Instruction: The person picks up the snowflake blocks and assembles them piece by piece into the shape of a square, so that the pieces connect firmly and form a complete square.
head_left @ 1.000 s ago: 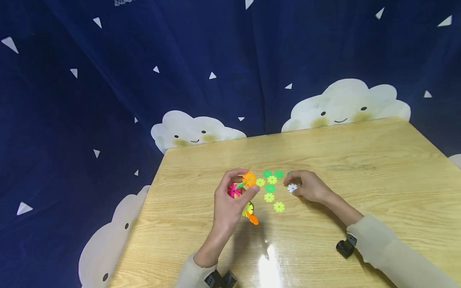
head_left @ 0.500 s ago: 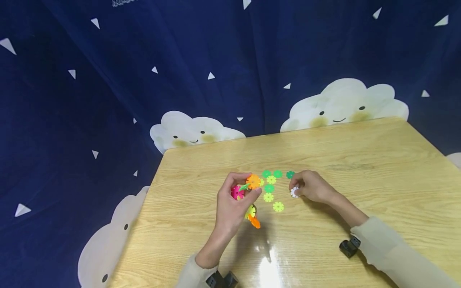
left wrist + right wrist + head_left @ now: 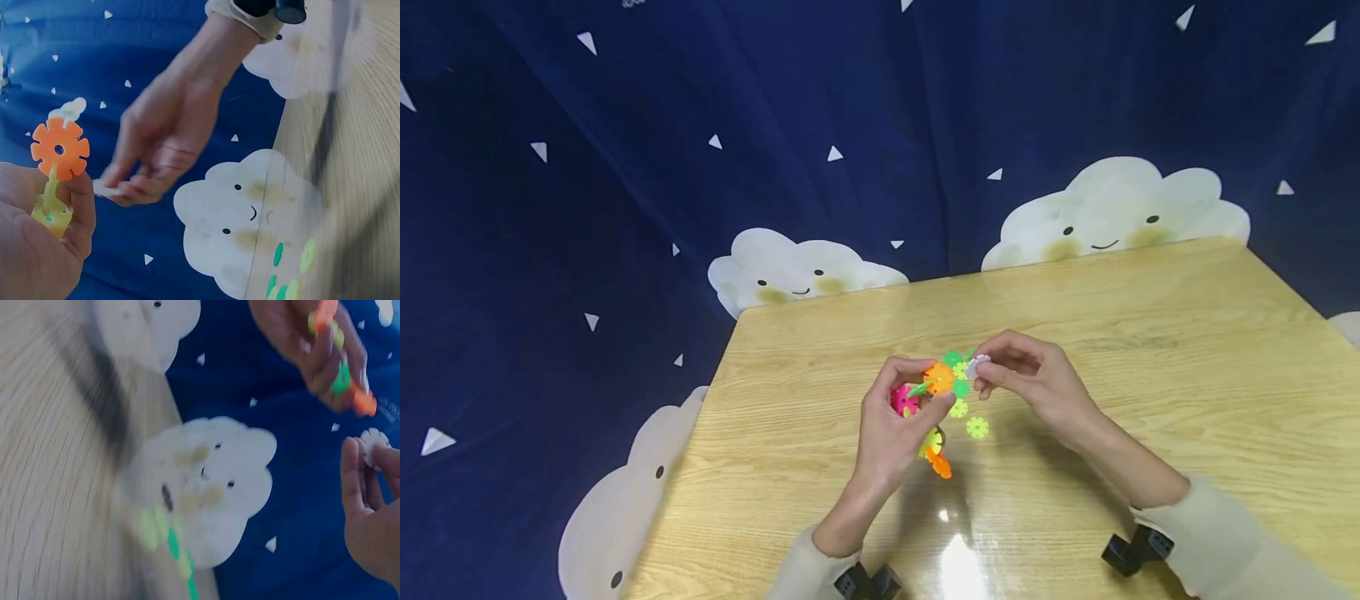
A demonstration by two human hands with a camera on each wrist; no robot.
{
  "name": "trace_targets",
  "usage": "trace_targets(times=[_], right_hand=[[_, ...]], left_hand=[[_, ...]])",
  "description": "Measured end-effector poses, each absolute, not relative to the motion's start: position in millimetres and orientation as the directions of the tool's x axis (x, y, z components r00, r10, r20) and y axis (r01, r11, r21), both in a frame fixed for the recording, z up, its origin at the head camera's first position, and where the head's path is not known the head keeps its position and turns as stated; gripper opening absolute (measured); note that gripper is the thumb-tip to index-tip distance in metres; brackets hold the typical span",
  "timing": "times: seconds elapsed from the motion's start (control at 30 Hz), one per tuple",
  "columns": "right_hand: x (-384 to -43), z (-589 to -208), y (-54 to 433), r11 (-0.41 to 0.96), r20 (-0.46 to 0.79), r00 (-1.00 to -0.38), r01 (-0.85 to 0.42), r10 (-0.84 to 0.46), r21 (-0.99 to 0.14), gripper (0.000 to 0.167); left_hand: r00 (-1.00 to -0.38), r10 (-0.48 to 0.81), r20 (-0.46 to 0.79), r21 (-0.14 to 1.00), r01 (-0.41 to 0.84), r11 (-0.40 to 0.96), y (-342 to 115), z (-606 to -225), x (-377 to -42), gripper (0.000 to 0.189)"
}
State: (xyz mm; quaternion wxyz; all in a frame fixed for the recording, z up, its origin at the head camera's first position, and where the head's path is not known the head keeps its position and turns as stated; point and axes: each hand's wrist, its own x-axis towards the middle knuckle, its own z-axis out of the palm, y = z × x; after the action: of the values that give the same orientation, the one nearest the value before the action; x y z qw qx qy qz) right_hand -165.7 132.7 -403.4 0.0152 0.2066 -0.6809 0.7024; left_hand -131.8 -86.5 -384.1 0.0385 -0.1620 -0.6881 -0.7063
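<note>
My left hand [image 3: 887, 433] grips a chain of joined, notched plastic snowflake discs. An orange disc [image 3: 939, 378] stands at its upper end, with a pink disc [image 3: 904, 400] and a green one beside it. Below the thumb hang a yellow disc [image 3: 931, 442] and a second orange disc [image 3: 939, 464]. Between thumb and fingers, my right hand [image 3: 1048, 383] pinches a white snowflake disc [image 3: 978, 365], just right of the upper orange disc. In the right wrist view the white disc [image 3: 373, 444] is apart from the chain. My left palm and fingers hide part of the chain.
Loose green and yellow discs lie on the wooden table beyond the hands, among them a yellow disc [image 3: 977, 427] and a green disc [image 3: 960, 389]. The hands partly cover this group. A dark blue curtain [image 3: 865, 100] with clouds hangs behind the table [image 3: 1150, 333].
My right hand has lifted the white disc and brought it left, close to the left hand. The left hand has shifted slightly right with the chain.
</note>
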Motion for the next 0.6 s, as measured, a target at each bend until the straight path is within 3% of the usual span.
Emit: trace_targets(times=[0.23,0.6], right_hand=[[-151.1,-388.0,121.7,-0.094,0.472,-0.859,-0.462,-0.200,-0.882,0.012],[-144.6,-384.2,116.0,-0.066,0.531,-0.835,-0.528,-0.146,-0.847,0.013]], left_hand=[[-0.940,0.199,0.277,0.961,0.269,-0.066,-83.5,-382.4,-129.6,0.038],[-0.932,0.215,0.293,0.956,0.288,-0.054,-80.2,-380.4,-128.0,0.038]])
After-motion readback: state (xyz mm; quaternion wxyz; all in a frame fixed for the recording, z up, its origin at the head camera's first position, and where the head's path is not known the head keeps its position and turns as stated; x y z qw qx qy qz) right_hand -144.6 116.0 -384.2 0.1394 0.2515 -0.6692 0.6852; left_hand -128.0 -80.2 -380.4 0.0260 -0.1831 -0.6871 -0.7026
